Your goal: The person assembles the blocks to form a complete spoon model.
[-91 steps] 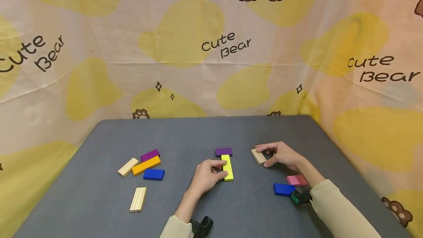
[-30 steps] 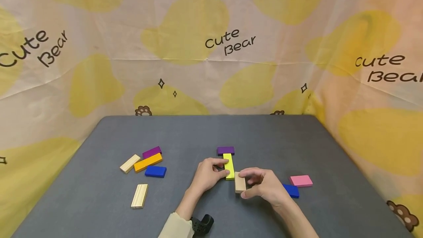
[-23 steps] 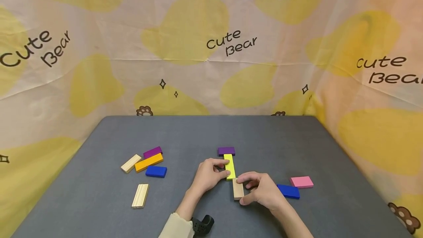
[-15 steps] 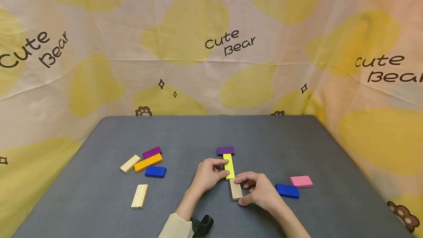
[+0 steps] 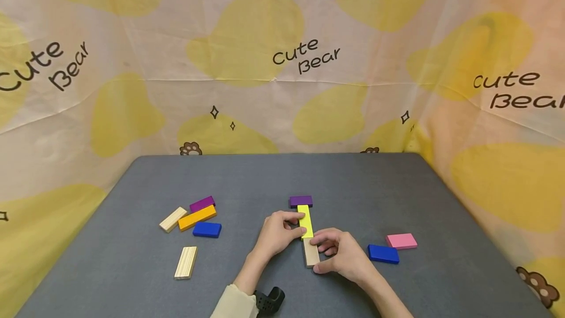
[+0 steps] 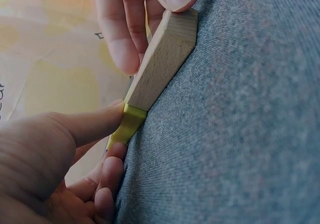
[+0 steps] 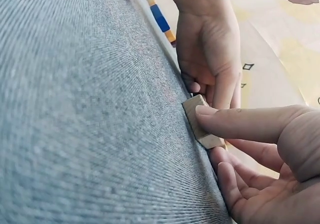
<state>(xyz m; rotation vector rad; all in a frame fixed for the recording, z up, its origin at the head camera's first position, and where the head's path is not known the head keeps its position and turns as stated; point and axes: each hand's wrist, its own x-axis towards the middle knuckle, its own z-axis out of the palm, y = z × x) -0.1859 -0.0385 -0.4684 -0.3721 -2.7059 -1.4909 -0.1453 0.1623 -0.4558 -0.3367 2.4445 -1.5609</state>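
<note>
A yellow block lies flat, its far end against a crosswise purple block. My left hand pinches the yellow block between thumb and fingers from the left. In line with its near end sits a plain wooden block, held by my right hand with the thumb at the near end and a finger near the far end. In the left wrist view the wooden block meets the yellow block end to end. The right wrist view shows my right thumb on the wooden block.
At the left lie a wooden block, a purple block, an orange block, a blue block and another wooden block. At the right, a blue block and a pink block rest on the grey table.
My right hand has brought the wooden block from the right to the yellow block's near end, then slid it left into line. My left hand has stayed on the yellow block.
</note>
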